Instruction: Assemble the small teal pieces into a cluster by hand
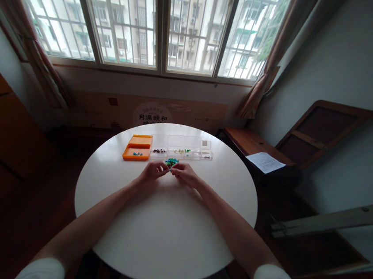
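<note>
Over the white round table (164, 226), my left hand (151, 171) and my right hand (185, 174) meet at their fingertips. Both are closed in a pinch around something very small, which I cannot make out. Just beyond the fingertips lies a loose pile of small blue and green pieces (171, 161), partly hidden by the fingers. An orange open box (141, 145) stands to the left behind my left hand, with a few small blue pieces (137, 154) in it. Clear lidded trays (176, 141) stand open beside it, holding dark pieces (159, 151), pale yellow pieces (181, 151) and green pieces (187, 150).
At the right end of the trays, a small clear compartment (205, 156) holds a thin item. Right of the table, a sheet of paper (264, 162) lies on a wooden bench (244, 139). A barred window (165, 26) with curtains fills the far wall.
</note>
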Demonstrator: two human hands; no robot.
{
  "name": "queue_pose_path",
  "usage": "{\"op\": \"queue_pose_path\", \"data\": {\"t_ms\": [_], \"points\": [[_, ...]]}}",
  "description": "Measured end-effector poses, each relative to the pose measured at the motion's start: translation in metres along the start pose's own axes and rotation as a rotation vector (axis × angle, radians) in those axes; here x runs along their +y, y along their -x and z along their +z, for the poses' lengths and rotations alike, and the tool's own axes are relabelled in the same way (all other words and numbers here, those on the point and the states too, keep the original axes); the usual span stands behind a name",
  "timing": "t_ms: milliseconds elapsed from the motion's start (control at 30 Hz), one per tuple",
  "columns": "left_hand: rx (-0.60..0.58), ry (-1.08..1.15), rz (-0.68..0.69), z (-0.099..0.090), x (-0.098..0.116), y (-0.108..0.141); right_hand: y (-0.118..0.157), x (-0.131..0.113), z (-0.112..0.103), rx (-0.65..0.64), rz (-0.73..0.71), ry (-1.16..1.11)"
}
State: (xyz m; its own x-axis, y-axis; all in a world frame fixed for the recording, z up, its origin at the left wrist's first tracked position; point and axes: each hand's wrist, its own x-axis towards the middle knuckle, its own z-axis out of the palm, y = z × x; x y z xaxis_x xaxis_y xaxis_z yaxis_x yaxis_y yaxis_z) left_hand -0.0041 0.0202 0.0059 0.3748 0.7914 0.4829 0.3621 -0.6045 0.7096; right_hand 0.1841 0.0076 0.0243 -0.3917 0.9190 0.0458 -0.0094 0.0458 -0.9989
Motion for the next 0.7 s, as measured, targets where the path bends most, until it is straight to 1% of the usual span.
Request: {"op": "queue_pose_path", "data": {"t_ms": [333,533,700], "points": [[0.011,-0.012,0.006,0.0005,-0.0039,-0.0006,-0.0012,0.0014,-0.0009,0.001,0.003,0.002],[0.025,-0.017,0.008,0.0004,-0.0017,-0.0001,-0.0007,0.0014,-0.0012,-0.001,-0.007,0.008],[0.027,-0.02,0.01,-0.0002,0.0005,0.0001,-0.0014,0.0018,-0.0011,0.01,0.013,0.013]]}}
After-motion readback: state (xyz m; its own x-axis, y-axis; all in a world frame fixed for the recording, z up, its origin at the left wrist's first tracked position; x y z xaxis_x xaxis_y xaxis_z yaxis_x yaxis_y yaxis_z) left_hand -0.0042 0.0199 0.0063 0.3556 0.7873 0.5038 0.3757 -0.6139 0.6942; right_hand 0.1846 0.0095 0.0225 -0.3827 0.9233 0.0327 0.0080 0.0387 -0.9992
